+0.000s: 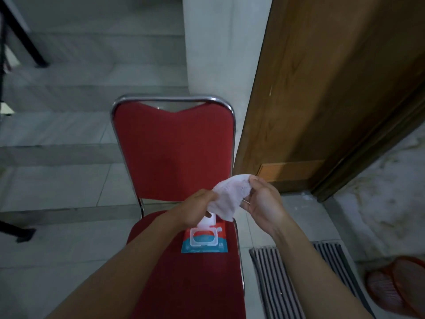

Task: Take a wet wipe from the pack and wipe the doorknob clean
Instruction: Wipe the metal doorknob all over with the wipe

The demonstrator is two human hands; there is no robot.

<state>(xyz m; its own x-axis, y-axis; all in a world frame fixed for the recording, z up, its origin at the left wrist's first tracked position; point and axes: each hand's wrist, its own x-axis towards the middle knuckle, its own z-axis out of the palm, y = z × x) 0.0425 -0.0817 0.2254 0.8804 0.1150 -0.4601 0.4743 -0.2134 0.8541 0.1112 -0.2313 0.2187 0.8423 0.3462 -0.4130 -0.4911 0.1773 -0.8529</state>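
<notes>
Head view: both hands hold a white wet wipe (pixel 226 197) just above the pack (pixel 204 241). Left hand (pixel 199 208) fingers pinch its left edge, right hand (pixel 264 201) fingers pinch the top right. Wipe is crumpled, textured, hanging loose. Pack is red and blue, white flip lid (pixel 208 219) open, lying on the red chair (pixel 177 157) seat.

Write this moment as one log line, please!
step: wipe out | left hand, right hand: hold wet wipe | pack: lid open, on chair

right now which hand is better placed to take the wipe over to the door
Probably the right hand: it already pinches the white wet wipe and is nearer the brown wooden door. The doorknob isn't in view.
</notes>
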